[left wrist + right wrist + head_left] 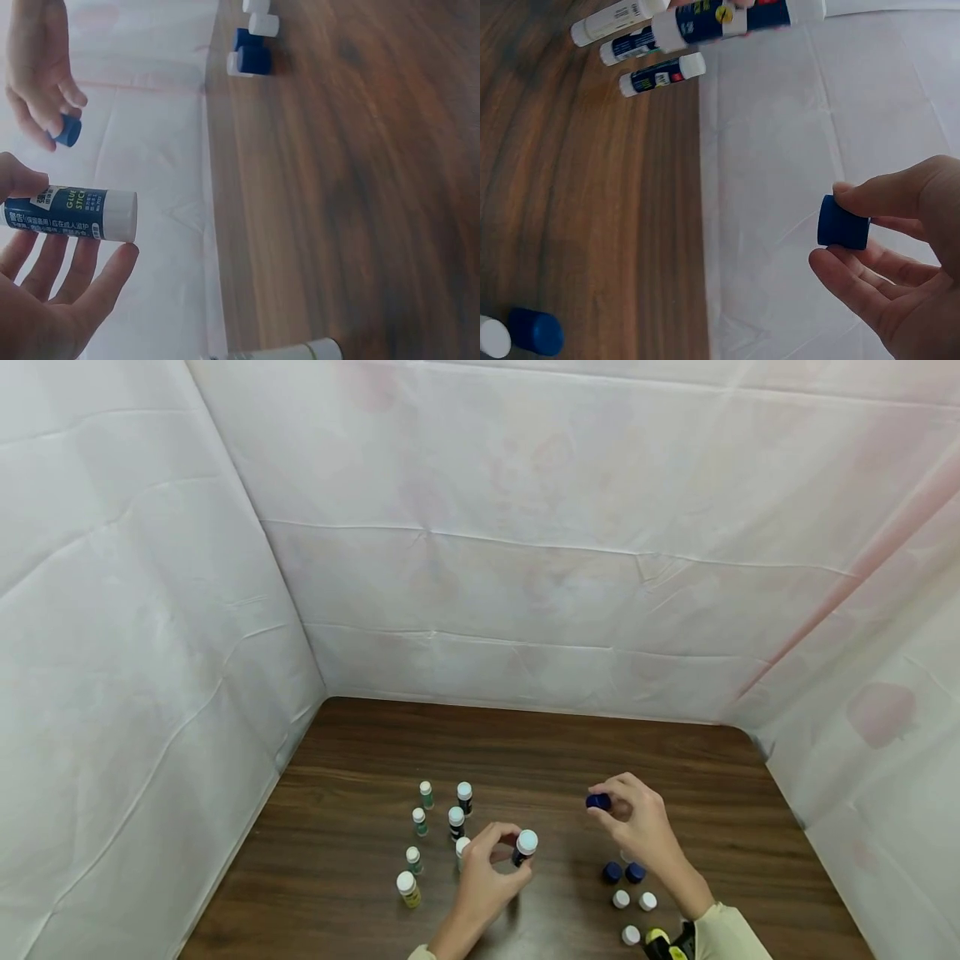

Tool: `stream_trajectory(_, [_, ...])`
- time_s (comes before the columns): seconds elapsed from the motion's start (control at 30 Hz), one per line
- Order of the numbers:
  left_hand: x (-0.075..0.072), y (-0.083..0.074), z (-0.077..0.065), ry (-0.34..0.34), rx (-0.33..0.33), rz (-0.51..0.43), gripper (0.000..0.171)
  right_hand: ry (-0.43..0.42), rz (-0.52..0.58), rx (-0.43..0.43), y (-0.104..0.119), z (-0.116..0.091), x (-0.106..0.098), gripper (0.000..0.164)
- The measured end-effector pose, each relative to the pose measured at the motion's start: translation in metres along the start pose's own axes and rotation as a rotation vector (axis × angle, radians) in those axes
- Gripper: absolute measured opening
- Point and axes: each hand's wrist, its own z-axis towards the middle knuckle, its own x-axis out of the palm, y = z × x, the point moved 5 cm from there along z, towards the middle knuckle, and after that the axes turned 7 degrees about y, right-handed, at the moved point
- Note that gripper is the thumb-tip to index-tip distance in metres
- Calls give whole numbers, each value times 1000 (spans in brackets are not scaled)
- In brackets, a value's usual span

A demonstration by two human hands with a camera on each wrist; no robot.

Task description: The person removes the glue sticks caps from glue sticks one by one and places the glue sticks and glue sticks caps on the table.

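My left hand point(483, 878) holds a dark blue glue stick point(525, 848) above the table, its white end upward. In the left wrist view the label of this glue stick point(71, 212) reads "GLUE STICK", and the thumb and fingers grip it from opposite sides. Off to the right, my right hand point(643, 828) pinches a blue cap point(597, 802) between thumb and fingertips. The right wrist view shows this blue cap point(843, 223) apart from the glue stick.
Several upright glue sticks stand left of my left hand, among them a yellow-labelled one point(408, 890) and a green-labelled one point(426, 795). Below my right hand are loose blue caps point(612, 872) and white caps point(631, 935). White cloth point(510, 585) walls surround the wooden table point(337, 827).
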Motion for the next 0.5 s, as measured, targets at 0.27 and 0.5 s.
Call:
stream_trajectory(0.27, [-12, 16, -20, 36, -138, -7, 33, 17, -18, 37, -20, -10, 8, 28])
stream_trajectory(0.5, [-21, 29, -34, 30, -223, -13, 35, 46, -42, 98, -44, -21, 22, 28])
